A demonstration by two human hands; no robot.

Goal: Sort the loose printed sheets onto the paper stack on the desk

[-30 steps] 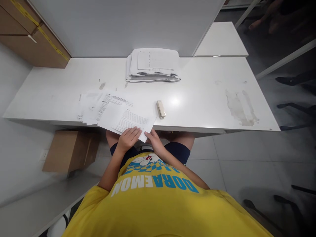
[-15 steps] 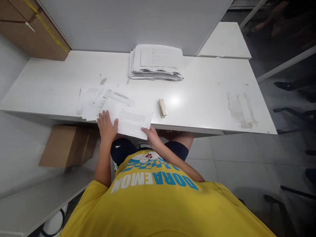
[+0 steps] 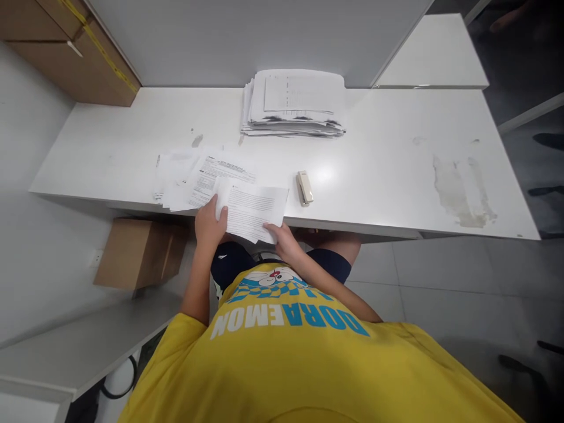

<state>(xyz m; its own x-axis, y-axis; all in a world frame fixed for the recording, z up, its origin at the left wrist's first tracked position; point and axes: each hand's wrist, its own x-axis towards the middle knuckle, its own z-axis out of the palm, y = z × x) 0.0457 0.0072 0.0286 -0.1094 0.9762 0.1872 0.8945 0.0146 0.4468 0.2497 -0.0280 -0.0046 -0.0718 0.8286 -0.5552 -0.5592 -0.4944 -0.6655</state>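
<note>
A printed sheet of paper (image 3: 253, 208) lies tilted at the near edge of the white desk (image 3: 374, 170). My left hand (image 3: 210, 223) grips its left edge with the fingers curled round it. My right hand (image 3: 282, 239) pinches its lower right corner. To the left of the sheet lie a few more loose printed sheets (image 3: 189, 176). A beige stapler (image 3: 304, 188) rests just right of the held sheet.
A thick stack of papers (image 3: 293, 106) sits at the back of the desk against a grey partition. Cardboard boxes stand at the far left (image 3: 70, 53) and on the floor under the desk (image 3: 138, 252). A second white table (image 3: 432, 53) adjoins at the back right.
My left hand went from lying on the sheet's near corner out to its left side, then curled round the left edge. The sheet has turned and straightened between both hands.
</note>
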